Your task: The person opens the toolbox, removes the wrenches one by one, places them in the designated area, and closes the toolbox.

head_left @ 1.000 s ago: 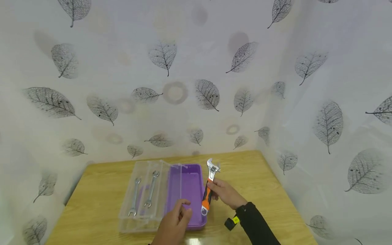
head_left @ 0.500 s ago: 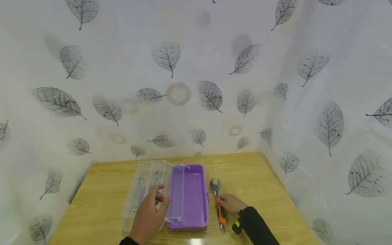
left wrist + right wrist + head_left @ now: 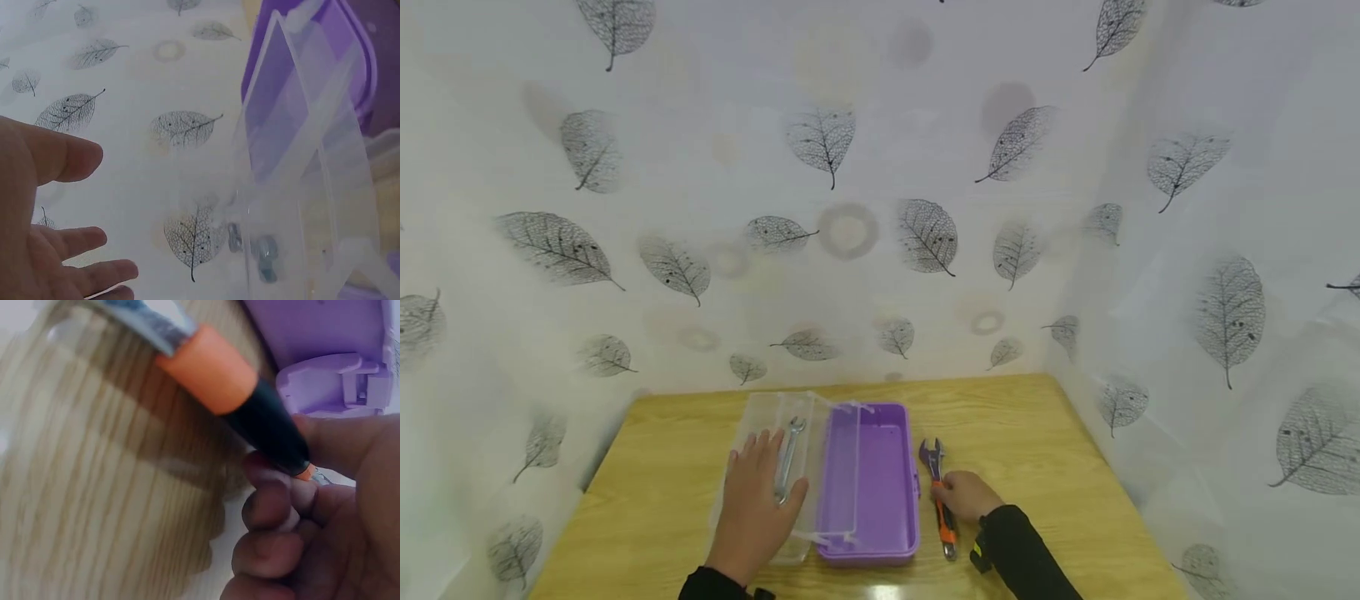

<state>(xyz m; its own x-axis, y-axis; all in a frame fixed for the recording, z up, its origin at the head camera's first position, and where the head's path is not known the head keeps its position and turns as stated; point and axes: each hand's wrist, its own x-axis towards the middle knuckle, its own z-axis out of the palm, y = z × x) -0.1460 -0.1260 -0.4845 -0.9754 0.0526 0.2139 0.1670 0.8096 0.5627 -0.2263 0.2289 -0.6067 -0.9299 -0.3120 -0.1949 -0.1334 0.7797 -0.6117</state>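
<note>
Left hand: released (image 3: 756, 500) — fingers extended and spread over the clear tray, nothing held; contact with the tray cannot be told.
Spanner: lies in the clear tray (image 3: 767, 408), just beside the left hand between forefinger and thumb; not grasped (image 3: 787, 462).
Purple box: between the two hands, right of the left thumb; the open interior faces up (image 3: 883, 492).
Adjustable wrench: at the left edge of the right hand, just beside the box, head pointing away from the person; full contact with the table cannot be confirmed (image 3: 942, 510).
Right hand: grasping the wrench by its orange-and-black handle, thumb and curled fingers pinching it (image 3: 967, 496).
Black-and-yellow item: near the right wrist, partly covered by the sleeve (image 3: 977, 560).
Step in hand: judged as placing or picking up the wrench at table level.
Next move: judged to call for right-hand control — confirm table contact before releasing, or firm the pinch before lifting.
</note>
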